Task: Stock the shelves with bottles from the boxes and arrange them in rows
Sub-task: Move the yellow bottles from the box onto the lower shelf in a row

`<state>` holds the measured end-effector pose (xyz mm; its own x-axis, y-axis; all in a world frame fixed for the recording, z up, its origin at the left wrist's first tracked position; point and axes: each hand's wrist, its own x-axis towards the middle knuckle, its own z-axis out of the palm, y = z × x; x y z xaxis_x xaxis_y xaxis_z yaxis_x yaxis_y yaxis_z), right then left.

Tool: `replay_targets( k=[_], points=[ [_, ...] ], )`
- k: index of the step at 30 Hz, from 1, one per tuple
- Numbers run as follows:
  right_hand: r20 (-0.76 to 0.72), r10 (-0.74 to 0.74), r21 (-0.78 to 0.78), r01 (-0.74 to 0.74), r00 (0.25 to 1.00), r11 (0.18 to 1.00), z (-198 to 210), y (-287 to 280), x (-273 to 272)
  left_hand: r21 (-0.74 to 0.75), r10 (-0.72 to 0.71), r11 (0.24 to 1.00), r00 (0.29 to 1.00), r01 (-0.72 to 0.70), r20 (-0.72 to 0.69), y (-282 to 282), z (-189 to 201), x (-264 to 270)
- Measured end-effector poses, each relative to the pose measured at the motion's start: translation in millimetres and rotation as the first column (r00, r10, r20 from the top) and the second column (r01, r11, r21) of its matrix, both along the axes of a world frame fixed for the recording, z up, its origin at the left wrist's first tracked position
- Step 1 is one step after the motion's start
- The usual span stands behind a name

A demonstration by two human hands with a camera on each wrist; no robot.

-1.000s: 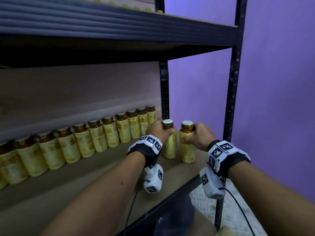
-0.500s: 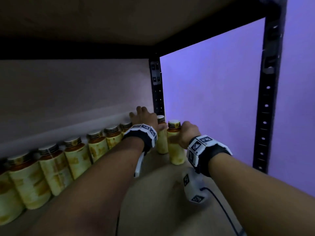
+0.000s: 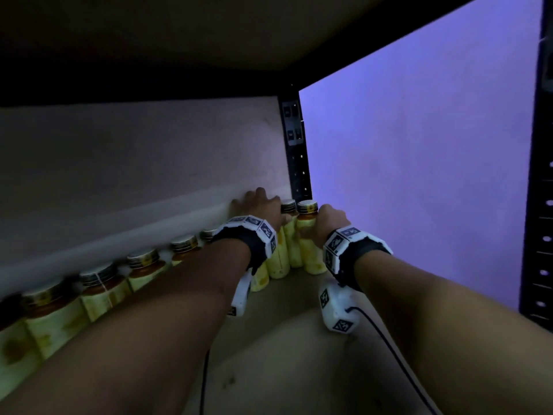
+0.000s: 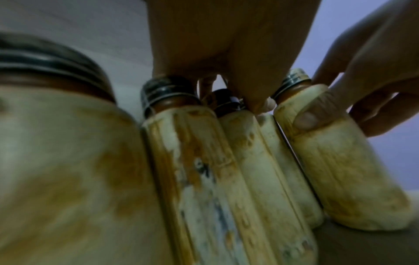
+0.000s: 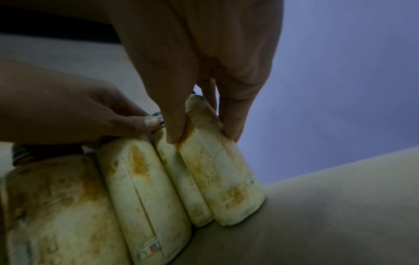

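A row of yellow-labelled bottles [image 3: 143,265] with dark caps stands along the back of the shelf board [image 3: 284,354]. At the row's right end, my right hand [image 3: 332,218] grips the last bottle [image 3: 311,253] upright, thumb and fingers pinching its shoulder [image 5: 217,170]. My left hand [image 3: 257,205] lies with straight fingers over the caps of the bottles beside it. Its thumb presses at the neck of the second-last bottle [image 3: 291,247]. In the left wrist view the palm [image 4: 226,44] covers the caps, and the last bottle [image 4: 340,170] leans against its neighbours.
A black rear post [image 3: 294,151] stands just behind the row's end, and a front post [image 3: 538,205] at the far right. The upper shelf's underside [image 3: 179,40] hangs low overhead. A pale back wall [image 3: 134,160] and a purple side wall [image 3: 419,145] close the space.
Both hands have pushed the two bottles from the shelf's front back to the right end of the rear row. My left hand has gone from gripping its bottle to lying over the caps.
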<state>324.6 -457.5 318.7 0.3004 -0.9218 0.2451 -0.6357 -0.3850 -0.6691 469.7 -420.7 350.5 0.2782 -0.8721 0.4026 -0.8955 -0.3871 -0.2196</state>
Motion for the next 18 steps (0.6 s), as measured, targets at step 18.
replay_targets(
  k=[18],
  points=[
    [-0.295, 0.421, -0.032, -0.45, 0.858, 0.893, 40.6, 257.5, -56.5, 0.073, 0.07, 0.996, 0.979, -0.057, -0.193, 352.0, 28.6, -45.4]
  ],
)
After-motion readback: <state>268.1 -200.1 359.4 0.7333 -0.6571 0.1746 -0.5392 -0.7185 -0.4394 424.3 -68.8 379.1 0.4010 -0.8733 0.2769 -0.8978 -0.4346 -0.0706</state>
